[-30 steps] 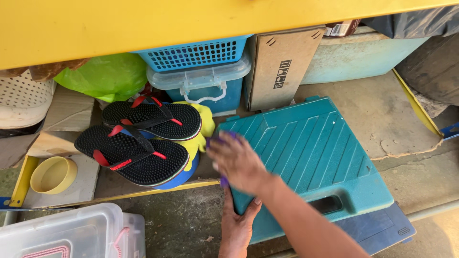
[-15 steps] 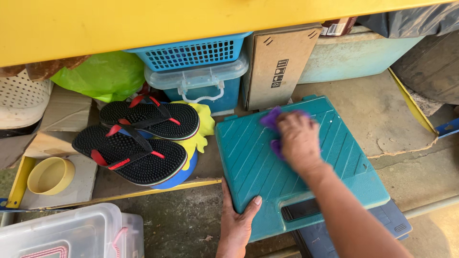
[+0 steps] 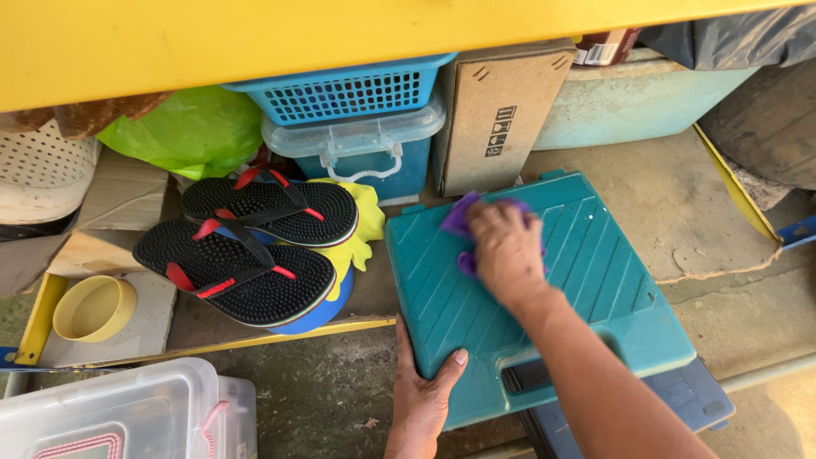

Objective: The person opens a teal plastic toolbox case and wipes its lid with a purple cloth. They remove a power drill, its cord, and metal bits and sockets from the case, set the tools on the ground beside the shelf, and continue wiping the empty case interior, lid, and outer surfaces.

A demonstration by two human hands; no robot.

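Note:
A teal ribbed plastic case (image 3: 586, 272) with a carry handle lies flat on the concrete floor. My right hand (image 3: 506, 251) presses a purple cloth (image 3: 459, 217) onto the far part of its lid. At the case's near left corner my left hand (image 3: 421, 395) grips the edge, thumb up on the lid. A dark blue flat case (image 3: 680, 399) sticks out from under the teal one at the near right.
A pair of black flip-flops (image 3: 255, 255) rests on yellow gloves to the left. Behind stand a blue basket (image 3: 340, 89) on a lidded blue box, a cardboard box (image 3: 497, 119) and a pale tub. A yellow bowl (image 3: 93, 308) and clear bin (image 3: 119, 412) sit near left.
My right hand with the purple cloth swept from the case's left edge toward its far middle, then slid back slightly left. My left hand stayed on the near corner.

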